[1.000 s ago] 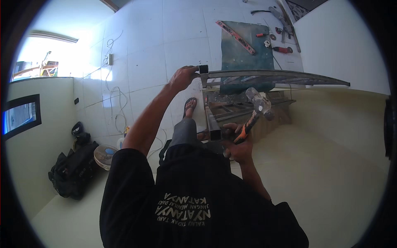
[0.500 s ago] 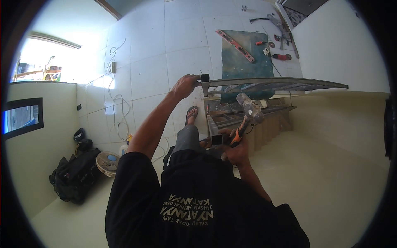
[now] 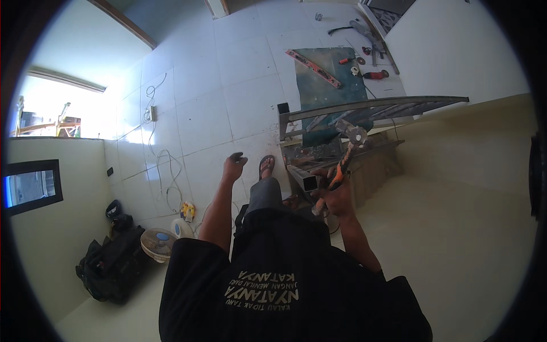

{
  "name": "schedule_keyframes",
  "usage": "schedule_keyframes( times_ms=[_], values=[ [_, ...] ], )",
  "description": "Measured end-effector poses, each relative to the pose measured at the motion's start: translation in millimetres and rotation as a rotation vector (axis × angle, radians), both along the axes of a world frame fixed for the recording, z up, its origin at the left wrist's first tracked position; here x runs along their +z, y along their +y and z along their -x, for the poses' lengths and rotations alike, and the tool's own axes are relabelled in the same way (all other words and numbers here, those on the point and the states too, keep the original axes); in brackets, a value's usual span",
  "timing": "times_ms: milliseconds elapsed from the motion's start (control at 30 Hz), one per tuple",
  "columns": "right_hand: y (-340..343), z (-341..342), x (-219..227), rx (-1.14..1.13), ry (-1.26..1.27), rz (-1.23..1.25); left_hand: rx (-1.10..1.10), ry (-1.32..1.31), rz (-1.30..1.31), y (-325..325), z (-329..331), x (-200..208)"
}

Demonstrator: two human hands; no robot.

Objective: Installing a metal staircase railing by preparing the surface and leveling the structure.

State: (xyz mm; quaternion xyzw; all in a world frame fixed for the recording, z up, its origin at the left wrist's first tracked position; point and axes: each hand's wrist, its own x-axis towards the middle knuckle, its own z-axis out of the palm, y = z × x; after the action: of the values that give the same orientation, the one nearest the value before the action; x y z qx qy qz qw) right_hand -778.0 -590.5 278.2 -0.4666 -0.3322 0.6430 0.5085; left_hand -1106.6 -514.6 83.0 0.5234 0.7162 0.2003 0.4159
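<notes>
My right hand is closed around the orange-and-black handle of a hammer, whose worn grey head points away from me. Fingers of that hand also lie against the near end of a hollow square metal post. My left hand hangs in the air above the floor, left of the post, with its fingers loosely curled and apart and nothing visible in them. A metal railing frame with bars extends to the right beyond the hammer, and its own square post end stands farther off.
Wooden-looking stair steps descend beside the right wall. On a green mat lies a red spirit level; a red power tool is near it. A fan, a black bag and white cables are at left.
My left hand has let go of the far post end and come back toward me, lower and to the left. My right hand still holds the hammer, slightly shifted right.
</notes>
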Motion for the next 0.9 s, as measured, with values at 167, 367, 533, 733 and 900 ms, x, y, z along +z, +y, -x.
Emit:
schedule_keyframes(
  times_ms=[167,367,533,733,900],
  values=[
    [2,8,-5,0.027,-0.016,-0.093,-0.342,0.385,0.348,-213,134,-83],
    [-46,-42,-32,-0.283,-0.526,0.18,0.261,0.193,0.605,-282,139,-20],
    [-117,-52,-75,-0.426,-0.679,0.529,0.366,0.088,0.601,-186,184,-14],
    [-195,11,-127,-0.608,-0.595,1.111,0.216,-0.133,0.375,11,252,0],
    [-222,144,-136,-0.46,-0.426,1.515,0.09,-0.183,0.347,130,323,4]
  ],
)
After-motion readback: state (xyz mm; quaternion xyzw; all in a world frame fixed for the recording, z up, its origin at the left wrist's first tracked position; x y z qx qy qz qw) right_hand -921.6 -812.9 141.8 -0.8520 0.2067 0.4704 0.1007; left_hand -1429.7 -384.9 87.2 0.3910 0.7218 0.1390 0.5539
